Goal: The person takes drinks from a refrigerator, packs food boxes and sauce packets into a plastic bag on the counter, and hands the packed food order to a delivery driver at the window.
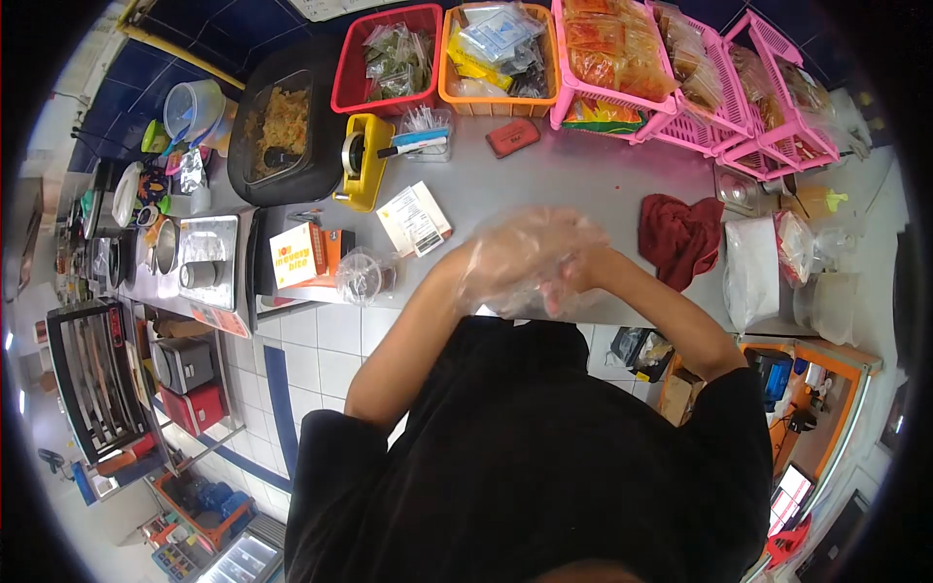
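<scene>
At the far left corner of the steel surface (583,175), a black container (328,102) holds brownish food (282,124). A clear cup (363,278) stands at the near edge. Along the far edge, a red basket (389,104) holds bags of green leaves (398,60), an orange basket (501,106) plastic packets (501,37), and pink baskets (692,128) bags of orange-red food (601,51).

Over the near edge's middle, the left hand (515,251) and right hand (581,269) meet, elbows bent outward. Clear plastic (478,277) covers the left hand; whether either hand's fingers grip it cannot be told.
</scene>
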`<state>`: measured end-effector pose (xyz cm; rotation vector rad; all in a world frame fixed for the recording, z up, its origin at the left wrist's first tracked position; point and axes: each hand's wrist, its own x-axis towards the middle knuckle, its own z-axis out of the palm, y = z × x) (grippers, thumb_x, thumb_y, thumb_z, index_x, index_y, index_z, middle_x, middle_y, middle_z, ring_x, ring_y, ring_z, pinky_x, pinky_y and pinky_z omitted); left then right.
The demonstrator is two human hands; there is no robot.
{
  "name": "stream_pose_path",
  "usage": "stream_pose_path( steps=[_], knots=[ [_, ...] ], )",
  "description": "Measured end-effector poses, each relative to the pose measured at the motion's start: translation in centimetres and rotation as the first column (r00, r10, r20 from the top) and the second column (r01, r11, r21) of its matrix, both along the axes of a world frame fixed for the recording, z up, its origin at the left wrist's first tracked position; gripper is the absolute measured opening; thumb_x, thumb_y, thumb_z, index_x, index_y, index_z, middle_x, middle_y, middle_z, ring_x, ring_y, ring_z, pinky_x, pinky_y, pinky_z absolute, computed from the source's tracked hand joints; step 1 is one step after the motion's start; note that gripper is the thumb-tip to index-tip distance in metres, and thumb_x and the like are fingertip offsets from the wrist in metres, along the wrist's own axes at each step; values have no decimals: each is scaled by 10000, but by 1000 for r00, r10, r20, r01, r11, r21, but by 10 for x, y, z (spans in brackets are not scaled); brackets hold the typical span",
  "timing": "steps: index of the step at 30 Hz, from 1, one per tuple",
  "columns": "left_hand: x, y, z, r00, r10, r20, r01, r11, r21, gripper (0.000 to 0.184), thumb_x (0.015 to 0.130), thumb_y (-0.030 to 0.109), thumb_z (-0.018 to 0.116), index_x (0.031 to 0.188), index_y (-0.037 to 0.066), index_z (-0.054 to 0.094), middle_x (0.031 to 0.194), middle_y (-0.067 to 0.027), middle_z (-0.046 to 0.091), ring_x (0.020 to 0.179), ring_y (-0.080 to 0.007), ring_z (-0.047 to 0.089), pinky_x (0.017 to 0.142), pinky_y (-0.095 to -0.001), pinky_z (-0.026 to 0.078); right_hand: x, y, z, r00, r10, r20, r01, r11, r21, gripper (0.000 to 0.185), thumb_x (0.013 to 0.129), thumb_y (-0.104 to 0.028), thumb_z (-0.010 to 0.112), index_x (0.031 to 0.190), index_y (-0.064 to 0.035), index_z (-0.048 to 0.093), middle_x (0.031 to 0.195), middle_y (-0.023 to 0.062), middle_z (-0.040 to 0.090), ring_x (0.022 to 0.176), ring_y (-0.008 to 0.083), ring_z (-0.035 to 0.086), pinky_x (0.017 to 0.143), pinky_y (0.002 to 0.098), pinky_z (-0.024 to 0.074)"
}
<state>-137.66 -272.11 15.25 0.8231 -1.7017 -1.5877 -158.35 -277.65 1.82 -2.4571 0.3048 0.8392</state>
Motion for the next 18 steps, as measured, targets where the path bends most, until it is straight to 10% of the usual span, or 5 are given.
stream_pose_path(
  steps=[2, 4, 7, 13, 18],
  knots=[
    [17, 3, -13, 996, -7, 94, 37, 947, -319, 563, 1029, 465, 542, 1350, 7, 606, 940, -116, 591, 591, -148, 594, 509, -294, 545, -13, 11, 30, 971, -217, 102, 220, 975, -18, 1051, 642, -229, 909, 1539, -409, 394, 1601, 170, 375, 1442, 362, 420, 1080, 531, 421],
    [41, 24, 44, 927, 257, 272, -369, 742, 559, 468, 1012, 373, 601, 1273, -14, 639, 774, -93, 590, 550, -152, 593, 522, -308, 549, -35, 12, 55, 879, -377, 291, 412, 909, -68, 996, 654, -210, 904, 1523, -364, 442, 1571, 177, 429, 1441, 359, 426, 1077, 531, 429],
    [53, 56, 47, 929, 212, 304, -360, 709, 607, 384, 994, 279, 640, 1193, -49, 657, 641, -55, 562, 543, -151, 623, 520, -311, 554, -55, 4, 76, 931, -366, 11, 363, 918, -161, 881, 678, -239, 889, 1480, -261, 524, 1519, 194, 488, 1432, 379, 430, 1076, 540, 439],
    [49, 71, 18, 903, 393, -177, -241, 801, 547, 445, 1013, 285, 608, 1233, -102, 599, 783, -133, 691, 712, -231, 730, 646, -342, 597, -12, 6, 139, 924, -98, -370, 42, 987, -157, 818, 706, -351, 873, 1435, -153, 561, 1353, 189, 612, 1278, 381, 553, 1029, 487, 483],
    [22, 79, 1, 928, 262, -266, 38, 642, 765, 353, 1058, 247, 552, 1337, 32, 569, 669, -18, 496, 678, -193, 649, 695, -319, 533, 24, -72, 150, 962, -250, 106, 156, 829, 537, 316, 919, -206, 703, 1207, -78, 693, 1037, 136, 738, 938, 225, 701, 840, 374, 548]
  ],
)
